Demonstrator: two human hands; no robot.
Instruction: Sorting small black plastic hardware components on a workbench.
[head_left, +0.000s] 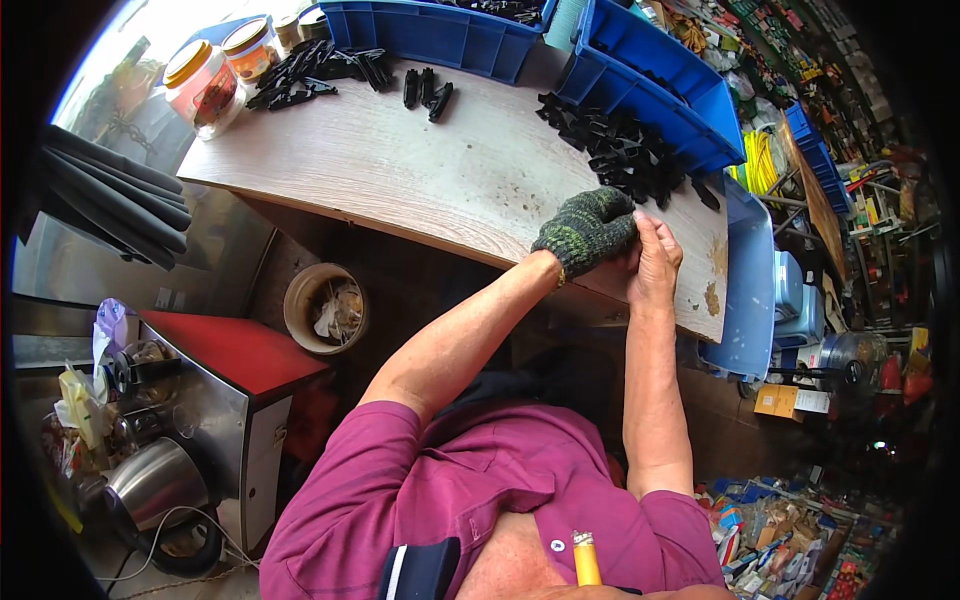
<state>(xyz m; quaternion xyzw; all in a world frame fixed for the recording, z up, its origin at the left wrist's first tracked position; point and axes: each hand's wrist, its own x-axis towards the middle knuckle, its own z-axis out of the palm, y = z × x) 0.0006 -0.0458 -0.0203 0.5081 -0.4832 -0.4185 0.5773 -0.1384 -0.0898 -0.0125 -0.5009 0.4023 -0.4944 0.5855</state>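
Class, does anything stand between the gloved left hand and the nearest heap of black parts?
Nothing visible does: the gloved left hand is close beside the heap of black parts, though whether they touch is unclear.

Pale wood-grain table [400, 150], top stained in patches. Left of table, window [110, 85] glared white; dark drape [110, 190] hung in folds, grey wall panel [205, 240] behind. Red-topped cabinet [225, 345] stood left of table, toward near side. Deep shadow lay beneath table. Bin [298, 302] sat near table's front edge. Right of table, brown floor [735, 425] showed, with dense clutter [780, 550] around it.
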